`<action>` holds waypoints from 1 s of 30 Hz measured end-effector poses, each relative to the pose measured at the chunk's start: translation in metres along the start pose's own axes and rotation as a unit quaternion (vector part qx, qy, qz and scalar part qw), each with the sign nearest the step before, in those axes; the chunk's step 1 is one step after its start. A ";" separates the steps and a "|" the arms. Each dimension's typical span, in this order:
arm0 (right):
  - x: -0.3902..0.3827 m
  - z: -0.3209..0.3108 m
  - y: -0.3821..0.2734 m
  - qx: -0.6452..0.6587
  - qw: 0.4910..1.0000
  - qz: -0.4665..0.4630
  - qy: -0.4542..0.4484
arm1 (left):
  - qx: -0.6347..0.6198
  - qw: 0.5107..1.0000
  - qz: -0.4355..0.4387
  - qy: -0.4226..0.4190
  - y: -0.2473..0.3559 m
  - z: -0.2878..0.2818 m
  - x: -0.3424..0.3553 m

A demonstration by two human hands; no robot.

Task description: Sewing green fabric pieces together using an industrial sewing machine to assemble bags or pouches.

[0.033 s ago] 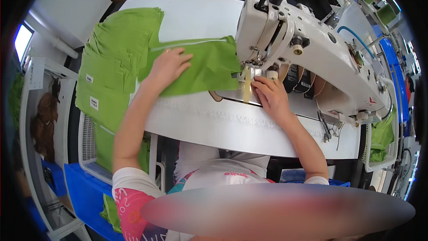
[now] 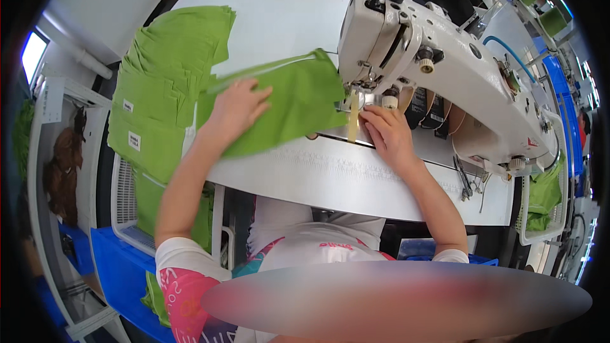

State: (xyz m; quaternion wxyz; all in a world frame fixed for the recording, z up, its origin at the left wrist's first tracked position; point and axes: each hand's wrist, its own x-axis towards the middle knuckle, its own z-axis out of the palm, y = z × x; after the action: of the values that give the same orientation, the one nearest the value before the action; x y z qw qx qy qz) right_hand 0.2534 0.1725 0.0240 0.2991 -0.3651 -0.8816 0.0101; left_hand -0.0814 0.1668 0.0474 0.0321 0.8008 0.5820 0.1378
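Observation:
A green fabric piece (image 2: pixel 295 92) lies on the white sewing table, its right end close to the needle area of the white sewing machine (image 2: pixel 457 70). My left hand (image 2: pixel 238 111) rests on the left part of this piece, fingers slightly spread and lightly bent. Beside the presser foot, my right hand (image 2: pixel 393 136) touches the machine bed with its fingers extended; its thumb is partly hidden. A yellow strip (image 2: pixel 353 117) stands between the fabric's end and my right fingertips. A stack of green fabric pieces (image 2: pixel 159 70) spreads over the left of the table, with white labels on it.
Scissors (image 2: pixel 466 181) lie on the table's right side, below the machine arm. A white basket (image 2: pixel 124 200) holding green fabric stands at the left, above a blue bin (image 2: pixel 124 279). Another basket (image 2: pixel 542 232) with green fabric is at the right. Dark boxes (image 2: pixel 426 111) sit behind the needle area.
The green fabric piece has tilted slightly, its lower left edge swinging toward me. My left hand has shifted a little left and down with it. My right hand stays almost in place.

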 end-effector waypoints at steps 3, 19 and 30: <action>-0.002 0.002 -0.004 0.018 0.999 -0.019 0.034 | 0.022 0.999 -0.024 0.011 0.057 -0.005 -0.094; -0.035 0.025 -0.146 0.138 0.987 -0.072 -0.029 | -0.558 0.727 -0.295 0.272 0.079 0.050 -0.206; 0.166 0.027 -0.120 0.087 0.990 0.004 0.114 | -0.716 0.624 -0.298 0.092 0.077 0.076 -0.231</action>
State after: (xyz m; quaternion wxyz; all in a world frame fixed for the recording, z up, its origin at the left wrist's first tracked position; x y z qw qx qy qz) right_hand 0.0704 0.1976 0.1167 0.4280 -0.3396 -0.8362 0.0465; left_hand -0.0561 -0.0671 -0.0520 0.5808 0.2906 0.5068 0.5669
